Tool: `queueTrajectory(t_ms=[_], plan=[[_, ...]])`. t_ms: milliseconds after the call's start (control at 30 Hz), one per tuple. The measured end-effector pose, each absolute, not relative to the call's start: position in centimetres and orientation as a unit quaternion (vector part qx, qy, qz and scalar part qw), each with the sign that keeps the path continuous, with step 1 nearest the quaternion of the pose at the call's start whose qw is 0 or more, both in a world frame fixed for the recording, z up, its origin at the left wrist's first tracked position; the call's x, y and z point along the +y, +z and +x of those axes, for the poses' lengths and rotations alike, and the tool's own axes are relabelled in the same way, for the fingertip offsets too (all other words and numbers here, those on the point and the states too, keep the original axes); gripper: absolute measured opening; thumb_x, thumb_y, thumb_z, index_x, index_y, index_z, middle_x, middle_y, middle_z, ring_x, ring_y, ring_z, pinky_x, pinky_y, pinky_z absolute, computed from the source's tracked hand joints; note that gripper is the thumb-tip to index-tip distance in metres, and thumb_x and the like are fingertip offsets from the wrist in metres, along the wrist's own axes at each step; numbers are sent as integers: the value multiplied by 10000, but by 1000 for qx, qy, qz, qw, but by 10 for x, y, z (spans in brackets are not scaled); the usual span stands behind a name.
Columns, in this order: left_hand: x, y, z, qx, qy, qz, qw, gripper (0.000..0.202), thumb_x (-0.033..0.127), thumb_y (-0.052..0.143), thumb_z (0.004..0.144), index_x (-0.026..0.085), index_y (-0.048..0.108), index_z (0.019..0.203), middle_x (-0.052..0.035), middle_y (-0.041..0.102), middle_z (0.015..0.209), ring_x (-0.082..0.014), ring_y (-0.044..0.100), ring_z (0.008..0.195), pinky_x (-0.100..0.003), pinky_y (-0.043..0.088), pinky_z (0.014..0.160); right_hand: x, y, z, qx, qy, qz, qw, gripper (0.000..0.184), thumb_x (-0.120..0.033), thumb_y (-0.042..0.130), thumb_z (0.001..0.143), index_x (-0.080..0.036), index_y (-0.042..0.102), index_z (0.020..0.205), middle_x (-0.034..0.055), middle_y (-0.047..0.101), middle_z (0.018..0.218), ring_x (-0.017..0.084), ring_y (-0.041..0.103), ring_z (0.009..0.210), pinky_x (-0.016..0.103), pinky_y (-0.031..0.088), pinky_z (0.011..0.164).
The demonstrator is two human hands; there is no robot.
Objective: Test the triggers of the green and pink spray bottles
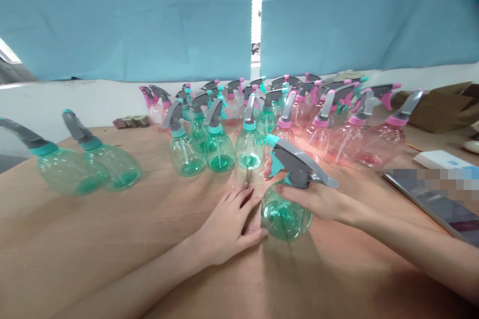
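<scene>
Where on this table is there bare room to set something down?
Bare tabletop lies between the left forearm and the two leftmost green bottles; a narrower strip separates those from the three green bottles mid-table. The back is crowded with pink spray bottles and more green ones.

The nearest bottle is clear green, its head grey, its trigger and nozzle turquoise. The 2 bottles at left are green with turquoise collars. Pink bottles carry grey heads and brighter pink collars. The sheet is plain blue, the wall white, the desk light brown, the cardboard box darker brown. A white box bears light blue patches.
</scene>
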State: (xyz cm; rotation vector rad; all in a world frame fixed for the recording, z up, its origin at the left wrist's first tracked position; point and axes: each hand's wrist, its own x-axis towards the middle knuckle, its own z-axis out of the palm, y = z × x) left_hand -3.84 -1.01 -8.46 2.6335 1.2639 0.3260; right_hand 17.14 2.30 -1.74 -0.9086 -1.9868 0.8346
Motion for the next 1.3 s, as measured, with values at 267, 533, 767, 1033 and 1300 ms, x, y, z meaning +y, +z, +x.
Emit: queueTrajectory(t_ms=[267,533,767,1033,1300], plan=[[-10,-85,-39,428,117,890,105,650,520,574,898,185,409,1430,-162,410,1492,-350,344,1386,-559,295,1116,25,-24,173,-771,380,-320,400,285,-201,514,723,-259,663,958,1,731,849,231,696,928,371,570,828],[-11,-86,-39,431,104,891,100,671,528,557,906,148,394,1435,-182,393,1498,-345,331,1396,-558,295,1120,25,-30,173,-778,357,-314,410,484,-224,540,784,-287,603,1259,50,735,1081,293,658,1093,463,560,874],[-9,-85,-38,426,107,893,99,666,517,557,908,152,386,1439,-179,405,1491,-335,324,1402,-551,286,1127,28,-32,174,-790,339,-320,398,417,-238,543,833,-281,615,1241,49,740,1062,280,666,1076,488,499,962],[-11,-82,-36,428,116,891,98,619,491,589,899,154,444,1398,-171,453,1456,-327,374,1368,-516,325,1112,18,-35,175,-768,280,-425,390,322,-530,620,819,-263,690,986,33,723,875,261,681,867,386,571,717],[-14,-84,-40,436,116,886,103,611,510,526,931,156,434,1421,-150,435,1483,-320,364,1383,-524,311,1124,-2,-28,199,-816,174,-403,376,597,-543,708,762,-300,542,1282,38,676,1130,264,647,1014,414,540,872]])
